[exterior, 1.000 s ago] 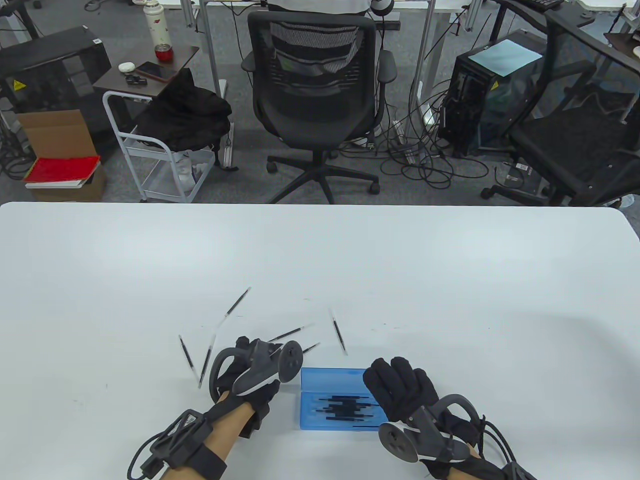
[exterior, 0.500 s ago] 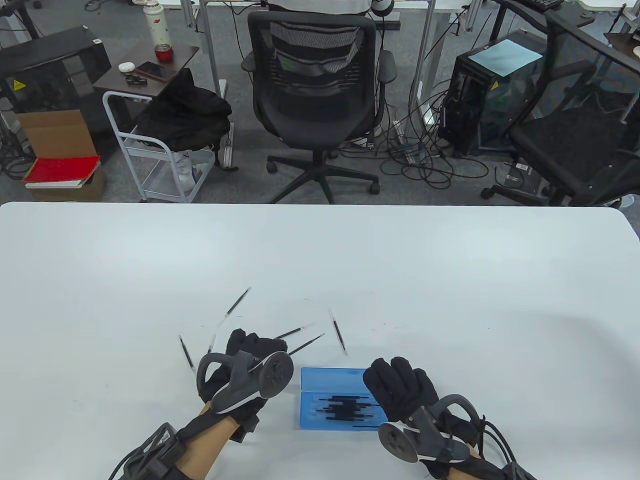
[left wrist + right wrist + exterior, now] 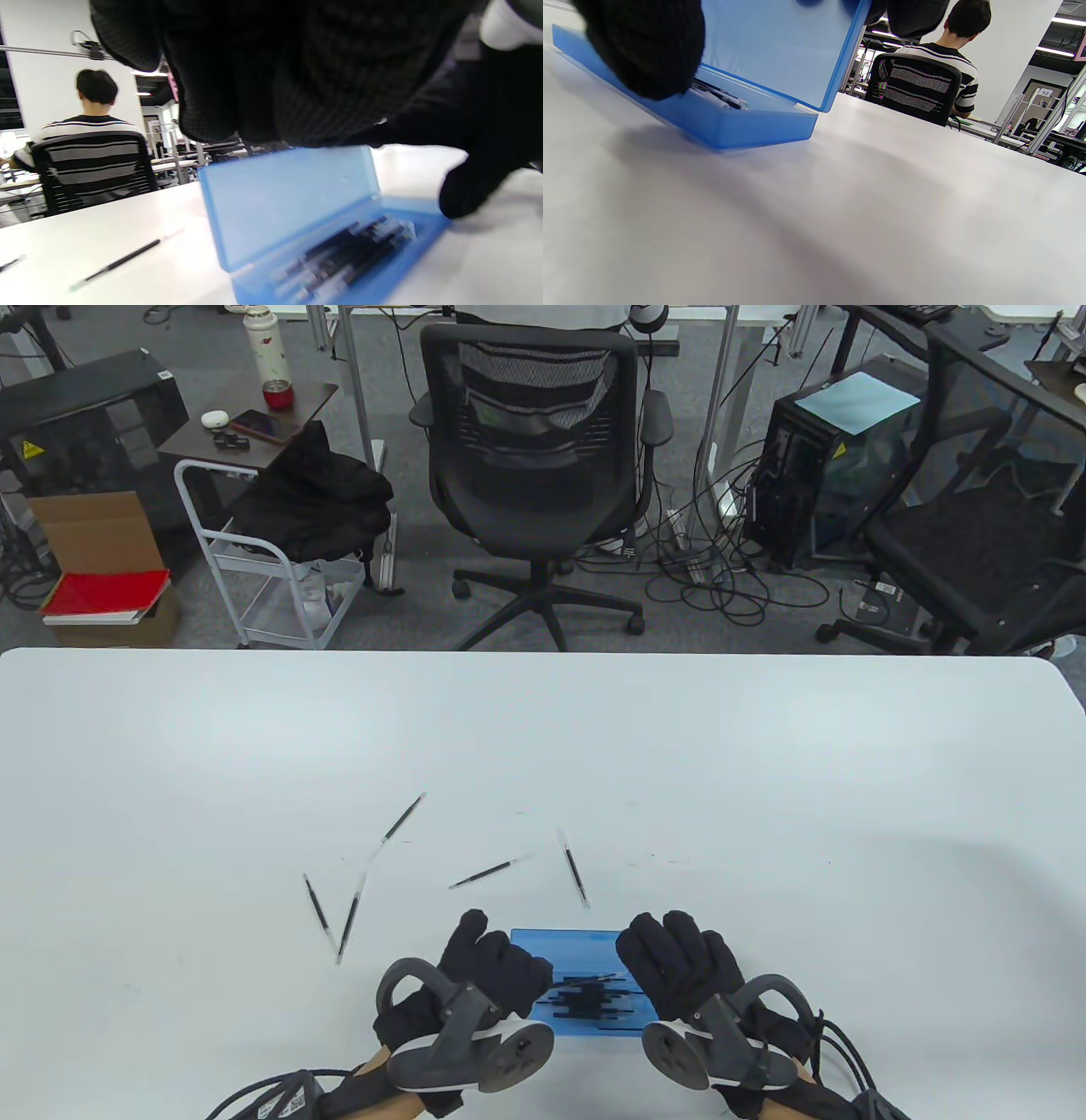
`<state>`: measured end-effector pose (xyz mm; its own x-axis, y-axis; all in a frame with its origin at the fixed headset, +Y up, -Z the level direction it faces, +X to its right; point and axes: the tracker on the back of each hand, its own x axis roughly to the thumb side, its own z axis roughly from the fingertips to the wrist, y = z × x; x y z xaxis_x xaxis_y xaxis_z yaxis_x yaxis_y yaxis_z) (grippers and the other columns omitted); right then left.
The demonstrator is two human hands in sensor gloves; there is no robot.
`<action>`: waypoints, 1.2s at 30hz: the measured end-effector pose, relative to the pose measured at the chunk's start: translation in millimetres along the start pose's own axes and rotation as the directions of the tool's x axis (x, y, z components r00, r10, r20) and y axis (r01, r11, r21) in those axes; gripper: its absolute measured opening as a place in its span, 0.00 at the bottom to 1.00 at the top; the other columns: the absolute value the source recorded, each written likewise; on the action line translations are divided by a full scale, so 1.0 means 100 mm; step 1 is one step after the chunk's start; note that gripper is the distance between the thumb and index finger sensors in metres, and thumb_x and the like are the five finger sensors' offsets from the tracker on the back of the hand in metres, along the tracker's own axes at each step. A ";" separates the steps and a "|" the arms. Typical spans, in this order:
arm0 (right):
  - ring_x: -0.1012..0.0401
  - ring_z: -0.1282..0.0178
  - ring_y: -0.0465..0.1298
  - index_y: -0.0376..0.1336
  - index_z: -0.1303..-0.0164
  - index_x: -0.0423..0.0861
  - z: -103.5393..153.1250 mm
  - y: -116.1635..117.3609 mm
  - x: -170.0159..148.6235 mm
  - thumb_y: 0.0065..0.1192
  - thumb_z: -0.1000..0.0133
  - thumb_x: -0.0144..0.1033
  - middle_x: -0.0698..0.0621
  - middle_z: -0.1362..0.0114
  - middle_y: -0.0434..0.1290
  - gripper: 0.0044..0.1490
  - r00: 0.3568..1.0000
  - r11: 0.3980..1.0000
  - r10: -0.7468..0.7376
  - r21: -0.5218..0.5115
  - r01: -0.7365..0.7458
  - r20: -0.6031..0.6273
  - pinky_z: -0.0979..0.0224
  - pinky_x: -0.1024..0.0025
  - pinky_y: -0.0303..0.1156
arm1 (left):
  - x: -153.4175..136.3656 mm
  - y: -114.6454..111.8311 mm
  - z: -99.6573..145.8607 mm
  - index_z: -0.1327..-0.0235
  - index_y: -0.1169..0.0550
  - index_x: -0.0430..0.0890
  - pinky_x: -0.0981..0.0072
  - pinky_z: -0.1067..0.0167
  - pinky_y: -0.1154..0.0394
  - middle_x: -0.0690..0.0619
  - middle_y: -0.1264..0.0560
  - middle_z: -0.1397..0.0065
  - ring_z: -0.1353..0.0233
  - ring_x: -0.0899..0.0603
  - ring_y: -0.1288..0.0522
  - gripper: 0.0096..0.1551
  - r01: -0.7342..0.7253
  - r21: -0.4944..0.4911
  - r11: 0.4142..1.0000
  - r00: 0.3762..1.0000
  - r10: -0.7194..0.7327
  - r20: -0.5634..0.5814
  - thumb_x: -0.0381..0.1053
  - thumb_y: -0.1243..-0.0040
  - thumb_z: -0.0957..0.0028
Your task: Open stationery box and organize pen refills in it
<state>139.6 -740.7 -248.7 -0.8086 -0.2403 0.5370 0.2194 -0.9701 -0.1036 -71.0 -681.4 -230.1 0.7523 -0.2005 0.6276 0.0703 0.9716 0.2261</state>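
Left hand (image 3: 496, 963) over the open stationery box (image 3: 564, 940), its grip unclear; right hand (image 3: 679, 963) holds the lid; five refills (image 3: 484, 872) on the worktop (image 3: 594, 746) at lower left wait for picking

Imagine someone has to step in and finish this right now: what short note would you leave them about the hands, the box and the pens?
Left hand: over the left end of the blue box; whether it holds a refill is hidden.
Right hand: grips the box's right end, fingers on the raised lid.
Done: box open, a bunch of refills lying inside.
Left: five loose refills on the table beyond the box, the nearest at and, the others further left. Put them in.
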 end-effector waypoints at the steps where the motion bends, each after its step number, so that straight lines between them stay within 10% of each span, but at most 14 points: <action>1: 0.34 0.09 0.48 0.32 0.10 0.46 0.00 0.00 0.00 0.70 0.50 0.56 0.38 0.05 0.36 0.72 1.000 1.000 0.000 0.000 0.000 0.000 0.15 0.36 0.57 | 0.06 -0.05 -0.01 0.37 0.20 0.49 0.33 0.23 0.34 0.56 0.15 0.38 0.34 0.44 0.15 0.27 0.020 -0.013 1.000 1.000 -0.020 0.019 0.47 0.25 0.51; 24: 0.33 0.09 0.48 0.32 0.10 0.46 0.00 0.00 0.00 0.70 0.50 0.56 0.38 0.05 0.36 0.71 1.000 1.000 -0.002 0.000 0.002 0.002 0.15 0.36 0.57 | 0.29 -0.35 -0.17 0.34 0.21 0.51 0.34 0.22 0.35 0.57 0.17 0.35 0.32 0.45 0.17 0.27 0.148 -0.094 0.985 0.988 -0.142 0.067 0.49 0.27 0.48; 36: 0.33 0.09 0.48 0.32 0.10 0.46 0.00 0.00 0.00 0.70 0.50 0.56 0.38 0.05 0.36 0.71 1.000 1.000 0.000 0.000 0.000 0.002 0.15 0.36 0.57 | -0.52 0.03 0.10 0.34 0.21 0.50 0.34 0.22 0.35 0.55 0.16 0.36 0.33 0.43 0.17 0.26 0.045 -0.052 0.998 0.944 -0.059 -0.324 0.48 0.27 0.47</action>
<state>139.6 -740.6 -248.7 -0.8075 -0.2402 0.5388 0.2196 -0.9701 -0.1035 -116.3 -669.2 -255.0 0.9184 -0.2062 0.3377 0.1382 0.9669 0.2147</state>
